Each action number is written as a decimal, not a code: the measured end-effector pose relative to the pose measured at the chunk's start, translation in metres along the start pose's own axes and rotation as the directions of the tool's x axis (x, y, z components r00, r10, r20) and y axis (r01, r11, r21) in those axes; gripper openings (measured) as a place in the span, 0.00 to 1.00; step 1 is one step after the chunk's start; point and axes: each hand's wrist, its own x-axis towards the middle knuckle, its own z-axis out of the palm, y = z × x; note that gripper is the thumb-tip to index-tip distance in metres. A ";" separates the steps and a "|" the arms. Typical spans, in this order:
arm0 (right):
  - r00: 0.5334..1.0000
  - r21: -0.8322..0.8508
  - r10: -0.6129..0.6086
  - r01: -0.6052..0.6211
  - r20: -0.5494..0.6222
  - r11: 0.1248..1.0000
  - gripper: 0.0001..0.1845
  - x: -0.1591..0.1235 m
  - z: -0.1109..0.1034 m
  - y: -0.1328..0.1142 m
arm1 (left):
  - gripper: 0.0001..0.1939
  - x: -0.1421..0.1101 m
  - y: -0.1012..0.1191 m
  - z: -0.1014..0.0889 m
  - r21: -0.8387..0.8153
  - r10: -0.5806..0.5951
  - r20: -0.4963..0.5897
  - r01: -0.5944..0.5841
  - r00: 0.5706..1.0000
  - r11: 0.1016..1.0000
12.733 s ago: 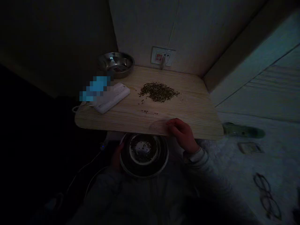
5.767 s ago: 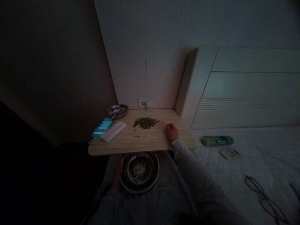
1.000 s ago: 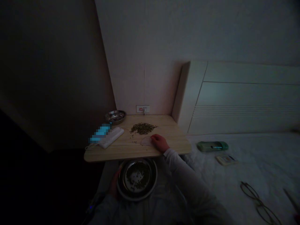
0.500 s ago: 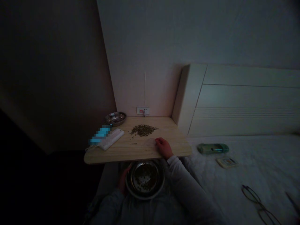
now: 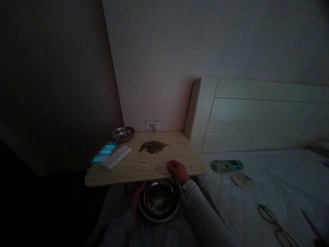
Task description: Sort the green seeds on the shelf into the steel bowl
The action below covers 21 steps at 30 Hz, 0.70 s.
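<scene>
My left hand (image 5: 135, 201) grips the left rim of a steel bowl (image 5: 157, 219) on my lap, under the table's front edge. Small dark seeds or grains lie scattered in the bowl. On the wooden table (image 5: 144, 173), my right hand (image 5: 179, 171) is closed near the front edge. A faint, pale, see-through sheet (image 5: 161, 167) juts left from its fingers; what exactly it is cannot be made out. A few grains lie by the sheet at the edge. Farther back sits a pile of grains (image 5: 153, 146), with strays to its left.
At the table's left are a white power strip (image 5: 118, 157), a blurred blue-screened phone (image 5: 105, 153) and a second steel bowl (image 5: 123, 140). A wall socket (image 5: 153, 125) is behind. On the bed lie a green case (image 5: 227, 165), a small card-like item (image 5: 241, 180) and glasses (image 5: 267, 214).
My right hand has drawn the pale sheet toward the table's front edge, and a few grains now sit there. My left hand still holds the bowl. The whole view has shifted slightly.
</scene>
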 end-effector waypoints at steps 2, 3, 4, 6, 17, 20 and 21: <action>1.000 0.002 -0.005 0.005 0.023 1.000 0.14 0.000 0.000 0.000 | 0.09 0.002 -0.002 0.001 -0.001 0.006 -0.011 -0.006 1.000 1.000; 0.999 0.011 -0.011 0.010 0.040 1.000 0.14 0.000 0.001 0.001 | 0.09 0.003 -0.003 0.002 -0.006 0.008 -0.003 -0.008 1.000 1.000; 0.998 0.023 -0.022 0.021 0.059 1.000 0.14 0.000 0.000 0.001 | 0.08 0.004 -0.005 0.002 -0.011 0.007 0.012 -0.007 1.000 1.000; 0.994 0.053 -0.055 0.050 0.092 0.997 0.15 0.000 0.000 0.001 | 0.08 0.007 -0.007 0.003 -0.023 0.002 0.046 -0.001 0.999 1.000; 0.967 0.244 -0.150 0.098 0.205 0.965 0.14 0.000 0.002 0.001 | 0.09 0.002 -0.002 0.004 -0.046 -0.053 0.087 0.057 0.995 0.997; 0.975 0.342 -0.124 0.055 0.183 0.938 0.16 0.006 0.005 -0.001 | 0.08 0.007 0.001 -0.007 -0.031 -0.012 0.025 0.012 1.000 0.999; 0.981 0.357 -0.102 0.036 0.166 0.933 0.16 0.010 0.007 -0.002 | 0.08 0.009 0.003 -0.010 -0.024 0.003 0.008 -0.003 1.000 1.000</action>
